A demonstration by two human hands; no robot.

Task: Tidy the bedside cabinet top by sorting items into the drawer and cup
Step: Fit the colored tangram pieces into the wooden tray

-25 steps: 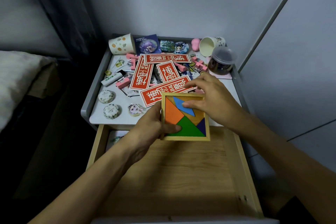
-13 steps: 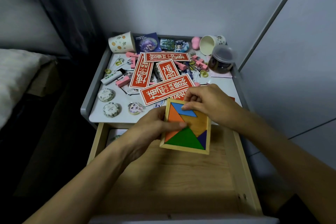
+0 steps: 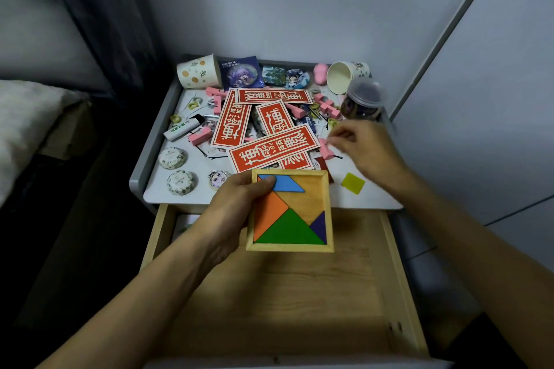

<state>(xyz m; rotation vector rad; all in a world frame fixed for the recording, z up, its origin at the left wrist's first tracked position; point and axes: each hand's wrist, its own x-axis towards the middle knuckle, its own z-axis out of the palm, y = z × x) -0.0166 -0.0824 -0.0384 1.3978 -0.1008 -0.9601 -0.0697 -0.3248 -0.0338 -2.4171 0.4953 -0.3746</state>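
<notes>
Holding: I see my left hand (image 3: 236, 210) gripping the wooden tangram tray (image 3: 290, 210) by its left edge, thumb pressed on the blue piece (image 3: 284, 183), above the front edge of the counter and the open drawer.
Tray contents: orange piece (image 3: 268, 213), green triangle (image 3: 289, 229) and a small purple triangle (image 3: 319, 223) sit in the frame; the upper right part shows bare wood.
Right hand: my right hand (image 3: 364, 150) is over the right side of the counter (image 3: 374, 192), fingers (image 3: 337, 138) pinched at a pink block (image 3: 325, 150); I cannot tell whether the block is lifted.
Loose piece: a yellow square (image 3: 353, 183) lies on the counter just right of the tray.
Drawer: the wooden drawer (image 3: 284, 293) is pulled out below the tray.
Clutter: red cards (image 3: 272, 150) overlap at the centre, with more pink blocks, a lighter (image 3: 183, 129) and two round tins (image 3: 173, 158) to the left.
Back row: a spotted paper cup (image 3: 199, 70) lies tipped at the left corner, a second cup (image 3: 344, 76) tipped at the right, a lidded clear jar (image 3: 364, 99) beside it.
</notes>
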